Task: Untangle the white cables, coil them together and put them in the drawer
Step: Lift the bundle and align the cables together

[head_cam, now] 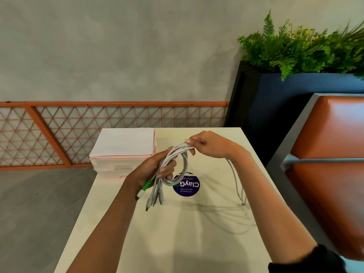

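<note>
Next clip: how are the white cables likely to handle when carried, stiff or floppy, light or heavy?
Probably floppy: the loose tail droops from the right hand toward the table. Likely springy: the left hand grips the coil too; released, it may unwind.

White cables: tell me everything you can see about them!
The white cables are thin, smooth cords wound into a loose loop, held above the cream table. The left hand grips the loop's side; the right hand pinches its top. Their plug ends dangle below, one green-and-white, and a loose tail hangs rightward.
</note>
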The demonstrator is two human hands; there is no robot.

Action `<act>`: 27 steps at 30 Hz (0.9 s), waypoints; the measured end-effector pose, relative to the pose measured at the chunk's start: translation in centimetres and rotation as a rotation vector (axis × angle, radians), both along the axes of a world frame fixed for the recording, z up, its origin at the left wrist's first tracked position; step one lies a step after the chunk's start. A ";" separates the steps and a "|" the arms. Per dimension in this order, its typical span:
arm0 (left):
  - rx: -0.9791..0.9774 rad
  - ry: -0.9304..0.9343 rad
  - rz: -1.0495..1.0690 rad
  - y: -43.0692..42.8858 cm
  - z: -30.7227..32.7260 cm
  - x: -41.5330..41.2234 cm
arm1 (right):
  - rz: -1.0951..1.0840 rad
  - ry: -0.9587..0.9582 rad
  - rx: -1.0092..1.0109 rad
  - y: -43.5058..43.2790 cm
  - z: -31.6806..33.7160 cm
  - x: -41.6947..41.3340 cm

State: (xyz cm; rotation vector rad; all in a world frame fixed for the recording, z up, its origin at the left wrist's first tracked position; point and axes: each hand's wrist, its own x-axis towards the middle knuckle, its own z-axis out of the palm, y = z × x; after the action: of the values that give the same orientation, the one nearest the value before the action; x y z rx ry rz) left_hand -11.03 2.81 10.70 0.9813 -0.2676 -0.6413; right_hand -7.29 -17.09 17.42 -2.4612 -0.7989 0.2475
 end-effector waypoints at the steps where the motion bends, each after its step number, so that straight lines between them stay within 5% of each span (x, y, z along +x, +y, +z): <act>1: -0.029 0.017 0.006 0.1 0.0 -0.1 | 0.015 -0.011 -0.019 0.3 0.3 0.1; 27: 0.064 0.055 -0.052 -1.2 0.1 1.1 | 0.132 0.013 -0.259 2.8 2.1 0.3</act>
State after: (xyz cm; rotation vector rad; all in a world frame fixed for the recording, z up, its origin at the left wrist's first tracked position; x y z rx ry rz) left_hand -9.95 1.65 10.77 1.0188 -0.2262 -0.7266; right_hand -7.01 -14.25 19.52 -2.6447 -0.9786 0.4396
